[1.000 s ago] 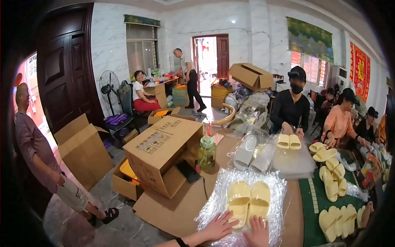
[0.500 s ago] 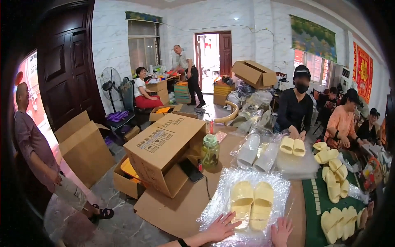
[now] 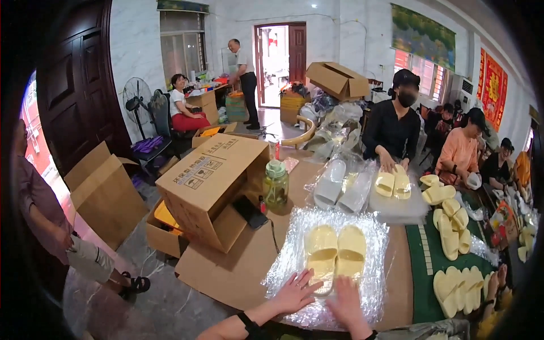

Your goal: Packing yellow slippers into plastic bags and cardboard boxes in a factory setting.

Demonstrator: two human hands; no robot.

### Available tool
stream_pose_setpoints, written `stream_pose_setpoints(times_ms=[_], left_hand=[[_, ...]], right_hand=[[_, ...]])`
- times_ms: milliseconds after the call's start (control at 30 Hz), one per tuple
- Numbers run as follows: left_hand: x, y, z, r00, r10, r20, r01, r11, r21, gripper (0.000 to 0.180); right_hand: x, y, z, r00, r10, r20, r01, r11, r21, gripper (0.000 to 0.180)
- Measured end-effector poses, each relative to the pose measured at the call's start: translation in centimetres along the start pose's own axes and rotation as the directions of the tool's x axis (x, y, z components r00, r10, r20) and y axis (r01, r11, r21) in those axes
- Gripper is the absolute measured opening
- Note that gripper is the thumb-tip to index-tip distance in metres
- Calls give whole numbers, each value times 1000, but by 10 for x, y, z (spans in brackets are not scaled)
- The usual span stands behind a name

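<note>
A pair of pale yellow slippers (image 3: 321, 249) lies side by side on a stack of shiny clear plastic bags (image 3: 371, 283), toes pointing away from me. Their lower ends look glossy, as if film covers them; I cannot tell how far it reaches. My left hand (image 3: 293, 292) rests flat with fingers spread at the heel of the left slipper. At the heel of the right slipper is my right hand (image 3: 347, 303), slightly blurred, its fingers stretched out and closing off part of that heel from sight. Neither hand grasps anything.
Left of the bags stand a large open cardboard box (image 3: 212, 170), a phone (image 3: 250, 212) and a green-lidded bottle (image 3: 276, 187). Grey slippers (image 3: 330, 184) in plastic lie beyond. A co-worker (image 3: 396, 122) handles yellow slippers opposite. More yellow slippers (image 3: 459, 289) cover the green mat (image 3: 422, 272).
My right hand has moved left and forward from the bag's edge onto the right slipper's heel. My left hand stays by the left slipper. The view has shifted, and the co-worker's hands moved.
</note>
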State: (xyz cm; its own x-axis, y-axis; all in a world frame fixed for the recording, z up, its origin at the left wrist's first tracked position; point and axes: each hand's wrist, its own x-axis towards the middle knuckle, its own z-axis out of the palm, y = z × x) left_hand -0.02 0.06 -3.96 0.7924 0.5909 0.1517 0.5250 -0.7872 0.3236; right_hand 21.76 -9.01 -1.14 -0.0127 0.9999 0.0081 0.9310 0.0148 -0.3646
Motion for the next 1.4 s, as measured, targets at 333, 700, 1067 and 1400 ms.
stream_pose_setpoints(times_ms=[333,700,1067,1400], left_hand=[[-2,1,4,999,26,37,-26,1000,-3,62],[7,2,-2,1000,8,-6,-8,999,-49,62],[5,-3,1,999,0,-37,-2,999,-39,64],[1,-6,13,999,41,-17,-41,999,7,66]], right_hand=[[-62,92,3,920,185,-344,-214,976,-45,75],[-11,-2,2,965,-234,-121,234,972,-14,67],[6,22,-19,935,0,-355,-46,992,-121,58],[99,-5,-6,843,253,-475,-246,966,78,48]])
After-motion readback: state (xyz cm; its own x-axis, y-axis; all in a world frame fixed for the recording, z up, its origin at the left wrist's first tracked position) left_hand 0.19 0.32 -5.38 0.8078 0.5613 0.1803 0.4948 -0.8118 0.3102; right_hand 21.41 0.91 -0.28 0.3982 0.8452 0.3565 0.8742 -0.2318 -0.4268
